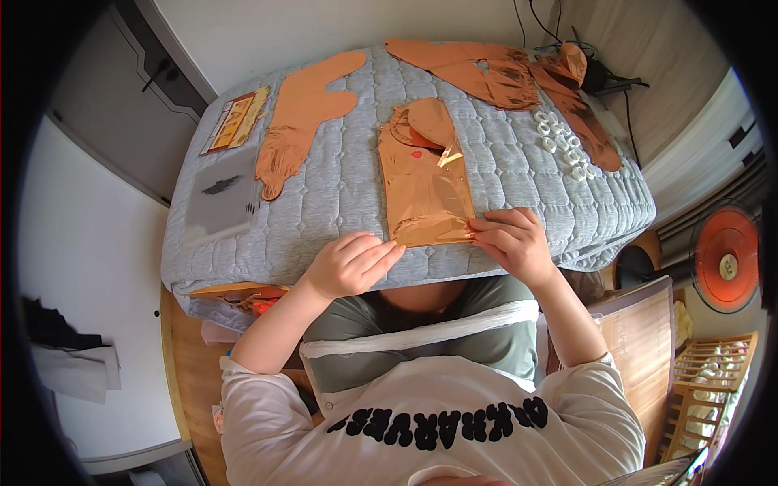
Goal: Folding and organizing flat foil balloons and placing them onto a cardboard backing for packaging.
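Observation:
A flat copper-coloured foil balloon (pixel 428 198) lies on the quilted grey mattress (pixel 340 211) right before me, its near edge toward my lap. It carries a small red mark, and its far end is folded over into rounded flaps. My left hand (pixel 350 263) pinches the near left corner between thumb and fingers. At the near right corner, my right hand (pixel 515 243) grips the same balloon with curled fingers. Between the hands the foil is drawn straight along its near edge, with creases just above it.
More flat copper foil balloons lie at the back left (pixel 304 113), the back middle (pixel 478 69) and the far right (pixel 579 113). Several small white rolls (pixel 563 144) sit nearby. A clear plastic bag (pixel 220 194) and a printed card (pixel 237 120) lie left. A red fan (pixel 728 257) stands right.

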Demonstrator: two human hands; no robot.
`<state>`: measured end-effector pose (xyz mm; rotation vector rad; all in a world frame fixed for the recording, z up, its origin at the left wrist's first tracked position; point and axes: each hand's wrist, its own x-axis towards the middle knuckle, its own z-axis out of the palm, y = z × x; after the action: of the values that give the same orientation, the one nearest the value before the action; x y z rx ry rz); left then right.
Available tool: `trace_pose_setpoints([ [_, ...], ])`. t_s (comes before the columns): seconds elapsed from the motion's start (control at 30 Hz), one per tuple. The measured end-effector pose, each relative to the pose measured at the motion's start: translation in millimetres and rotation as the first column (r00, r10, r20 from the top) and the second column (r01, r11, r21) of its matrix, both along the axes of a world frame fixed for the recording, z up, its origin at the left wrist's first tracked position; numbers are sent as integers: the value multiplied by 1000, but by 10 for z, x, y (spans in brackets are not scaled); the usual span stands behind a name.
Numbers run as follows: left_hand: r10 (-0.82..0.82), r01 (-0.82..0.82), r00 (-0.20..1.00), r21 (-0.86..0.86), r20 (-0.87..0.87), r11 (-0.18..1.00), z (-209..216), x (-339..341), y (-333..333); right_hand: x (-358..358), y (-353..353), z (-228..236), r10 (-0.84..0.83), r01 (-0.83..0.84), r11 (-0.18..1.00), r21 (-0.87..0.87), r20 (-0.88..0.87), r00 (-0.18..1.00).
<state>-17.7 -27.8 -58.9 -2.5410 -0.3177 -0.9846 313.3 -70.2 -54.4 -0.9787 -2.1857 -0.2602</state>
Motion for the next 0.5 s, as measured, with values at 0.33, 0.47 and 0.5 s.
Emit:
trace_pose_setpoints([
  [0.33, 39, -34, 998, -96, 46, 995, -26, -54, 0, 7, -9, -13, 34, -35, 999, -32, -29, 999],
  [0.47, 124, -87, 985, -281, 118, 956, 5, -31, 4, 30, 20, -21, 48, -51, 997, -60, -52, 997],
  [0.5, 140, -85, 981, -351, 135, 933, 60, -35, -8, 32, 20, -22, 56, -62, 995, -78, -71, 996],
])
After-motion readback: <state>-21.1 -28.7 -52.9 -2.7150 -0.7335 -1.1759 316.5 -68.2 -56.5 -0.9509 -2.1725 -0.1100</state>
